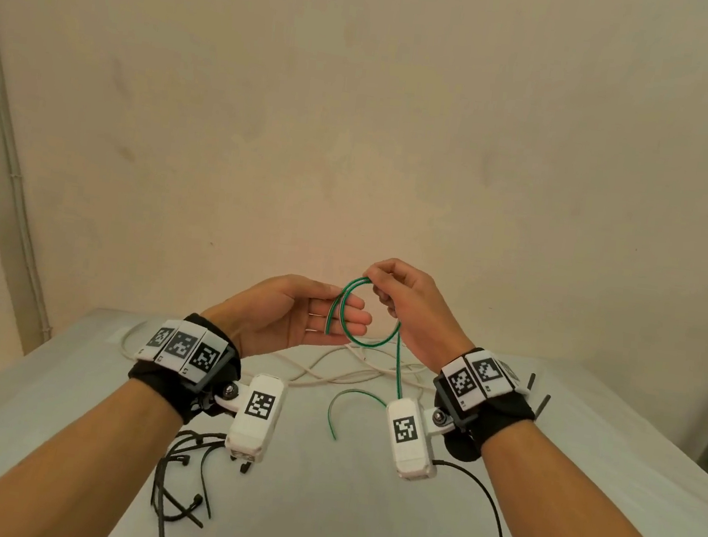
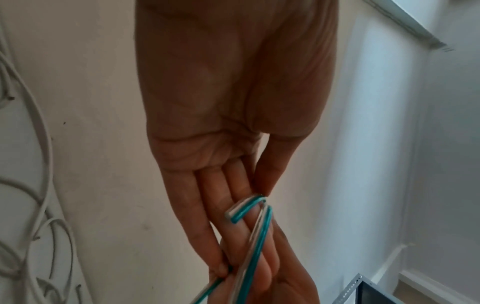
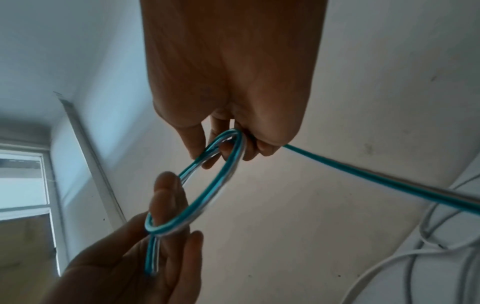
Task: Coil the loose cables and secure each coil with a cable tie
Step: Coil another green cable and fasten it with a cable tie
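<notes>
Held above the table point(image 1: 539, 488), the left hand point(image 1: 294, 312) keeps straight fingers as a former for the green cable point(image 1: 347, 331), while the right hand point(image 1: 406, 300) pinches the loop's top to wind it.

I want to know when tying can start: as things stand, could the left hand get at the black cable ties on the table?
Probably not yet. The left hand is raised with the green cable looped around its straight fingers, so it is occupied. Nothing on the table blocks the black cable ties.
</notes>
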The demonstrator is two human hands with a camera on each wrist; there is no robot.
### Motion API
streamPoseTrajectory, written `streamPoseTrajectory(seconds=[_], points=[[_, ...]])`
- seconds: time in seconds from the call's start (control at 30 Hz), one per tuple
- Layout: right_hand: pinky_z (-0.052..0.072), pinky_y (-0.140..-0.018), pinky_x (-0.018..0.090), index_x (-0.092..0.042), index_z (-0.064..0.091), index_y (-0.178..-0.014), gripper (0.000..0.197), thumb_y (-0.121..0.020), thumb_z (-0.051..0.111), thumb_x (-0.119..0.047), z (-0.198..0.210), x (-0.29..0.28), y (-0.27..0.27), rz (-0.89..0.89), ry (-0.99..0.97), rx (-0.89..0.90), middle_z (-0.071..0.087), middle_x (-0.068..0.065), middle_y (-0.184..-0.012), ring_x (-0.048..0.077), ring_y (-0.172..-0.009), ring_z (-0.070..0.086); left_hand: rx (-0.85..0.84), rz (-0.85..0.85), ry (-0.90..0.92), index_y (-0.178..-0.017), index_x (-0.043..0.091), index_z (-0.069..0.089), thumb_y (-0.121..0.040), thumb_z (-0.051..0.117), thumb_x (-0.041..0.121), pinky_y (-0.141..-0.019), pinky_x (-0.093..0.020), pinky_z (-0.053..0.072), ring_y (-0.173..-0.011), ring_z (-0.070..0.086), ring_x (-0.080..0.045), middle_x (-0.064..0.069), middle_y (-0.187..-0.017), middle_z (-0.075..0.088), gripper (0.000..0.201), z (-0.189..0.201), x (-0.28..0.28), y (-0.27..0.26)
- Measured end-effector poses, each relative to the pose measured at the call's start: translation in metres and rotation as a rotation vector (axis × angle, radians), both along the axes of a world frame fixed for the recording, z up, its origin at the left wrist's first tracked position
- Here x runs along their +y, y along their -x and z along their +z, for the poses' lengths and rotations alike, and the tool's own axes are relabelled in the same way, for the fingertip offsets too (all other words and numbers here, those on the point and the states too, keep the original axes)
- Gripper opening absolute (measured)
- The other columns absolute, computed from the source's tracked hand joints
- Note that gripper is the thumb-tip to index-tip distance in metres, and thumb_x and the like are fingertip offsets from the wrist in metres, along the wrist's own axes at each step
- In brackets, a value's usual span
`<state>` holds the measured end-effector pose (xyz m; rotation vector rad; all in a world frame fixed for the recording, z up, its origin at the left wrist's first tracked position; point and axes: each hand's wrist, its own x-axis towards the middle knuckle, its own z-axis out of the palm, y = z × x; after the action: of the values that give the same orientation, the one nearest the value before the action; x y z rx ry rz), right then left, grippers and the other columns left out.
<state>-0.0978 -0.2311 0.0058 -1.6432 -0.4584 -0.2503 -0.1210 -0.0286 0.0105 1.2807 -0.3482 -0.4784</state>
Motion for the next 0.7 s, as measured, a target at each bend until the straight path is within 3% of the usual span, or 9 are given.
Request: streamPoseTrajectory(seconds=[0.1,0.17,0.23,0.3,0.37,0.43,0.5,0.63,0.7], points=[[0.040,-0.071,0.013,-0.014,0.072,-0.089,0.022,-0.104,0.061,-0.026,-0.002,0.001,0.001,-0.048,0.074,-0.039,0.056,-0.020,-0.065,-0.003,-0.067,0.050,-0.004,0.012,-0.036,-0.112,-0.004,0.073,-0.103,0.045,0.014,-0.094,-0.039,0.061,-0.103,0.075,-0.031,-0.026,-0.118,0.073,0.035,-0.001,0.001,0.000],[0.042,-0.076,0.017,-0.012,0.071,-0.089,0.025,-0.105,0.059,-0.027,-0.003,0.006,0.001,-0.067,0.131,-0.088,0.060,-0.017,-0.071,-0.001,-0.071,0.053,0.009,-0.007,-0.039,-0.112,-0.004,0.074,-0.103,0.041,0.014,-0.100,-0.042,0.057,-0.105,0.074,-0.032,-0.026,-0.119,0.072,0.038,-0.001,-0.002,0.001],[0.044,-0.075,0.021,-0.010,0.068,-0.090,0.024,-0.106,0.057,-0.024,-0.005,0.011,0.003,-0.080,0.198,-0.149,0.059,-0.012,-0.073,0.002,-0.070,0.053,0.039,-0.028,0.001,-0.114,-0.007,0.071,-0.101,0.034,0.014,-0.101,-0.045,0.056,-0.097,0.075,-0.033,-0.025,-0.110,0.074,0.044,0.002,-0.006,-0.001],[0.046,-0.073,0.021,-0.008,0.065,-0.092,0.022,-0.106,0.055,-0.020,-0.005,0.014,0.006,-0.081,0.228,-0.176,0.061,-0.008,-0.075,0.000,-0.069,0.058,0.116,-0.043,0.078,-0.110,-0.008,0.067,-0.099,0.032,0.020,-0.092,-0.045,0.060,-0.072,0.071,-0.027,-0.017,-0.085,0.070,0.046,0.005,-0.011,-0.004],[0.047,-0.072,0.018,-0.005,0.062,-0.095,0.021,-0.107,0.053,-0.019,-0.005,0.015,0.008,-0.070,0.228,-0.179,0.063,-0.001,-0.078,-0.002,-0.070,0.063,0.168,-0.029,0.064,-0.097,-0.001,0.066,-0.104,0.034,0.034,-0.073,-0.036,0.058,-0.047,0.046,-0.014,-0.001,-0.060,0.047,0.048,0.007,-0.017,-0.006],[0.041,-0.068,0.023,-0.006,0.063,-0.095,0.022,-0.107,0.053,-0.022,-0.006,0.016,0.009,-0.092,0.248,-0.215,0.057,0.005,-0.077,0.005,-0.068,0.053,0.160,0.012,-0.003,-0.075,0.012,0.058,-0.107,0.038,0.041,-0.054,-0.026,0.045,-0.043,0.022,-0.011,0.006,-0.054,0.026,0.047,0.006,-0.023,-0.007],[0.038,-0.069,0.028,-0.010,0.066,-0.095,0.024,-0.107,0.054,-0.026,-0.008,0.014,0.004,-0.095,0.233,-0.214,0.052,0.007,-0.079,0.013,-0.073,0.045,0.141,0.068,0.007,-0.064,0.021,0.040,-0.107,0.041,0.037,-0.045,-0.022,0.032,-0.045,0.015,-0.011,0.008,-0.055,0.019,0.046,0.004,-0.028,-0.006],[0.035,-0.063,0.026,-0.015,0.067,-0.098,0.038,-0.106,0.050,-0.048,-0.013,0.010,-0.003,-0.049,0.079,0.031,0.050,-0.004,-0.075,0.010,-0.066,0.041,0.164,0.189,0.225,-0.067,0.021,0.037,-0.107,0.039,0.024,-0.038,-0.021,0.020,-0.041,0.016,-0.009,0.008,-0.054,0.019,0.041,0.006,-0.030,-0.008],[0.032,-0.057,0.026,-0.013,0.066,-0.103,0.041,-0.106,0.047,-0.049,-0.019,0.005,-0.006,-0.012,-0.017,0.148,0.048,-0.004,-0.073,0.009,-0.058,0.038,0.162,0.229,0.330,-0.069,0.021,0.037,-0.108,0.038,0.025,-0.038,-0.021,0.017,-0.039,0.016,-0.008,0.008,-0.053,0.019,0.039,0.010,-0.024,-0.012]])
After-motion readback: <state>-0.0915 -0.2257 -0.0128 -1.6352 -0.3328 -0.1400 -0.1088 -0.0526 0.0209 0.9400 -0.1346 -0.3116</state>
